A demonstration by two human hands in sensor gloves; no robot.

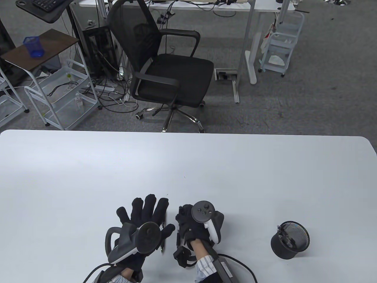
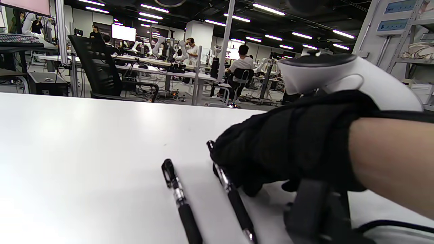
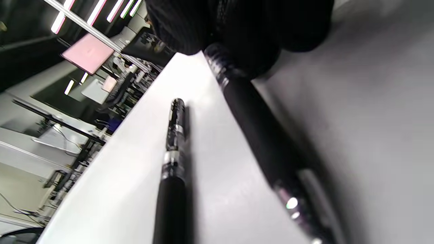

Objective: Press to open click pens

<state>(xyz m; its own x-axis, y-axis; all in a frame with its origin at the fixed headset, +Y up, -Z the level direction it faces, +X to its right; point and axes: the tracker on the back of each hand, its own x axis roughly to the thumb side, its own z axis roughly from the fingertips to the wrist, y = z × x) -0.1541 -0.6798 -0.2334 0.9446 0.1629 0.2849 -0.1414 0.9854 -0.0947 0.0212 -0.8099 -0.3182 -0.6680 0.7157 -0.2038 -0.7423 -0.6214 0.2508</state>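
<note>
Two black click pens lie side by side near the table's front edge. My right hand curls its fingers round the upper part of the right pen. The lower barrel of that pen sticks out toward me. The other pen lies loose on the table just left of it. My left hand is spread flat with straight fingers beside the loose pen and holds nothing. The left wrist view shows none of the left hand's fingers.
A black mesh pen cup with a pen or two inside is on the white table at the right front. A black office chair stands beyond the far table edge, with carts and desks behind it.
</note>
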